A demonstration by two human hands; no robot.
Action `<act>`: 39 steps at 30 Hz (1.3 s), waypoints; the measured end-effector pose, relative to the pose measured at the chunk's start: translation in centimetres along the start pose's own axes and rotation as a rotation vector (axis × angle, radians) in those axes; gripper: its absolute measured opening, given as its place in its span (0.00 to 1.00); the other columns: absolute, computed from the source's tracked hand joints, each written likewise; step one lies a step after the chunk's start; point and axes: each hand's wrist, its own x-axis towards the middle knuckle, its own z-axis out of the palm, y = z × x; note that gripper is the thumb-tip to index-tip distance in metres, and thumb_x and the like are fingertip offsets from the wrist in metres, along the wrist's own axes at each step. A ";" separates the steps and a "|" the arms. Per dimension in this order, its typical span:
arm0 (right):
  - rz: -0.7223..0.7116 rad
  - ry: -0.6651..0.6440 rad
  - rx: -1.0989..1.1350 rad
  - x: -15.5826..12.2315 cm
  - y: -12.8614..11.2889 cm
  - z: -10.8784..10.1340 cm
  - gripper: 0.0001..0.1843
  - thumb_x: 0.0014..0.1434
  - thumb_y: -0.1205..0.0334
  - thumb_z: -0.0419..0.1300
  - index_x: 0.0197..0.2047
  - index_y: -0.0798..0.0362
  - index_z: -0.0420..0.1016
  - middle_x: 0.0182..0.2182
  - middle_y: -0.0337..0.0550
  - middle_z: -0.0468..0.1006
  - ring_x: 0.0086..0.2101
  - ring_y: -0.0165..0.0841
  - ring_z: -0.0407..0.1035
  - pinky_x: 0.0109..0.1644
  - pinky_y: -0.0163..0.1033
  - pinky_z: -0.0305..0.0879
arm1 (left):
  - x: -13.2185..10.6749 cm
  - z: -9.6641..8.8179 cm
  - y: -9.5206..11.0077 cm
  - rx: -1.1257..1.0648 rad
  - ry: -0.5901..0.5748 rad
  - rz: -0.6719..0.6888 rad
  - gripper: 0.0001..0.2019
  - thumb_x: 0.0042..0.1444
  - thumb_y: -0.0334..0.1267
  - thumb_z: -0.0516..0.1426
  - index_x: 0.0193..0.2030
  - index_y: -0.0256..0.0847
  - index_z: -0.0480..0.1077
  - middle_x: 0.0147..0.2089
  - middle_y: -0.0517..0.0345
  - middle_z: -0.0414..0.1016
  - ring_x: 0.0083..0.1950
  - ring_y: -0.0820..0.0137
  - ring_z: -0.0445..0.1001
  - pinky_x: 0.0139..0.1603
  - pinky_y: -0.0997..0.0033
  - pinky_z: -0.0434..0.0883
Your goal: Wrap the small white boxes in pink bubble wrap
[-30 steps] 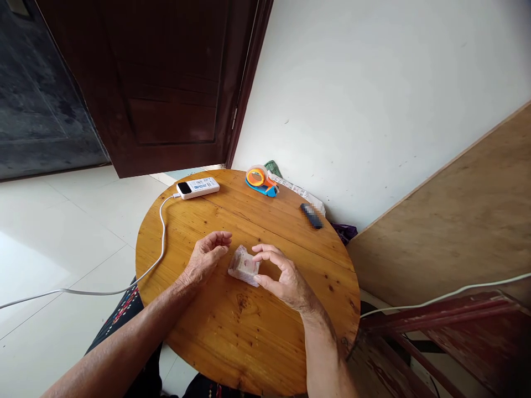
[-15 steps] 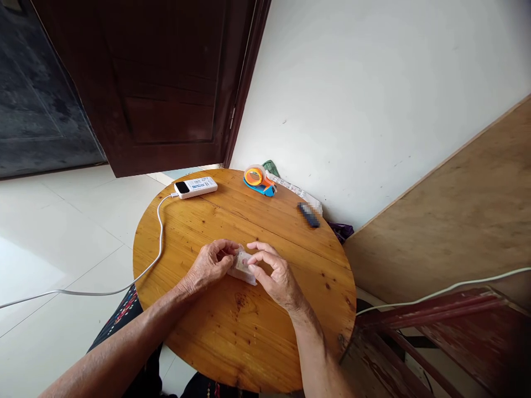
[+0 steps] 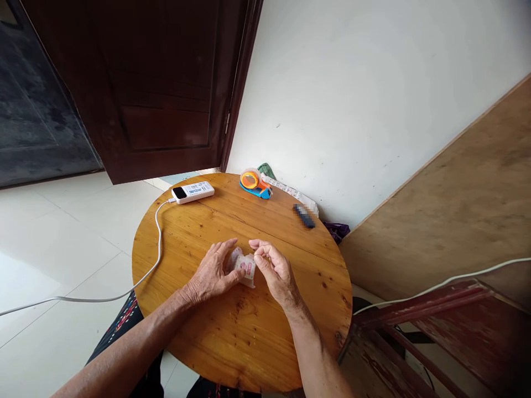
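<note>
My left fingers (image 3: 227,246) are spread, thumb over the wrapped packet (image 3: 248,267) on the bench (image 3: 265,342); my right fingers (image 3: 269,252) press together at its edge (perhaps on film, I can't tell). Beyond lie a white device (image 3: 199,190), tape dispenser (image 3: 258,192) and blurred dark object (image 3: 304,216).

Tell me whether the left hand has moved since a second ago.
Yes: judged against the dark knot in the tabletop, the left hand has shifted rightward, closer to it; its thumb now overlaps the packet in view.
</note>
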 end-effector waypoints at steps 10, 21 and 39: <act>0.033 -0.048 -0.069 1.3 -2.5 -1.1 0.11 0.64 0.53 0.55 0.34 0.49 0.68 0.52 0.48 0.75 0.53 0.41 0.68 0.54 0.45 0.64 | -0.5 1.0 -0.5 -0.176 -0.101 0.058 0.48 0.45 0.33 0.63 0.73 0.41 0.47 0.61 0.43 0.66 0.59 0.54 0.66 0.62 0.49 0.64; 0.140 0.113 0.101 4.4 -2.8 -1.6 0.14 0.58 0.48 0.60 0.33 0.50 0.69 0.50 0.48 0.78 0.50 0.40 0.70 0.55 0.45 0.64 | -0.8 0.3 0.5 -0.390 -0.163 0.095 0.48 0.46 0.32 0.59 0.74 0.38 0.43 0.68 0.42 0.58 0.67 0.52 0.60 0.68 0.49 0.58; 0.270 0.216 -0.224 4.5 -0.6 -2.3 0.15 0.58 0.48 0.54 0.31 0.50 0.71 0.23 0.36 0.73 0.22 0.31 0.66 0.31 0.36 0.61 | 0.5 -0.2 0.9 -0.901 -0.129 -0.217 0.43 0.37 0.31 0.57 0.66 0.39 0.61 0.62 0.49 0.69 0.59 0.53 0.65 0.54 0.62 0.65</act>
